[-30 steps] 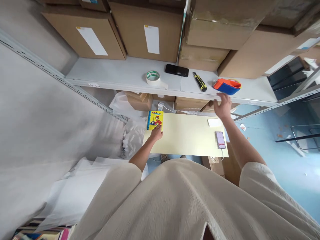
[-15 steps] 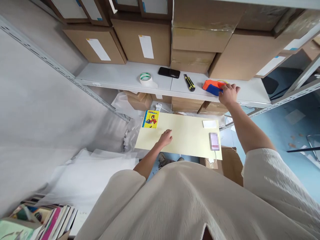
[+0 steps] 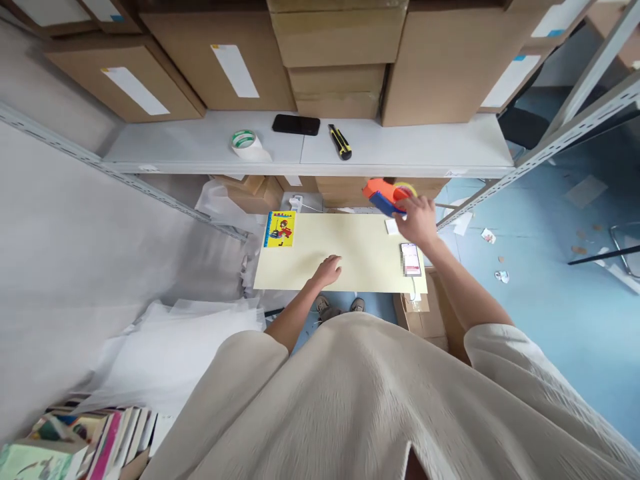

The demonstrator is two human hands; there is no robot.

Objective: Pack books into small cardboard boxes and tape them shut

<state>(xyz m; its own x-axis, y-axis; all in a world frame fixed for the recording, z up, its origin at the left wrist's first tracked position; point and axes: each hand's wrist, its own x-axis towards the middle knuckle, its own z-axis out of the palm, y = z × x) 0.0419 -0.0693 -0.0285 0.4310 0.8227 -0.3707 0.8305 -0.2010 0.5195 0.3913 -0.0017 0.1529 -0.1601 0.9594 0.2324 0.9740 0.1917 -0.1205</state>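
- R hand (image 3: 417, 223): fingers closed round the rear of an orange-and-blue dispenser (image 3: 385, 195). It is held in the air over the table's far right corner, just below the shelf edge.
- L hand (image 3: 327, 270): palm down on the table, fingers loosely bent, holding nothing. It sits near the front edge, about mid-width.
- Table (image 3: 350, 240): pale yellow, flat rectangular top, seen from above.
- On the table:
  - yellow book (image 3: 280, 229) at the far left corner, well apart from L hand
  - phone (image 3: 411, 259) w/ lit screen at the right edge, cable hanging off the front
  - small white card (image 3: 391, 227) just beside R hand, partly hidden by it
- Shelf (image 3: 425, 147): grey-white metal, behind & above the table. On it, L to R: tape roll (image 3: 243, 140), black phone (image 3: 296, 124), yellow-black knife (image 3: 340, 141). Cardboard boxes (image 3: 440, 67) w/ white labels are stacked at the back.
- Room: blue floor (image 3: 550, 287) at right w/ paper scraps; pale grey-white surface at left.
- Lower down: brown carton (image 3: 423, 320) under the table's right end, white paper sheets (image 3: 190, 347) to the left, row of books (image 3: 100, 433) in the bottom-left corner.
- The person's cream top fills the lower frame & hides the near floor. Shoes (image 3: 335, 307) show just past the table's front edge.
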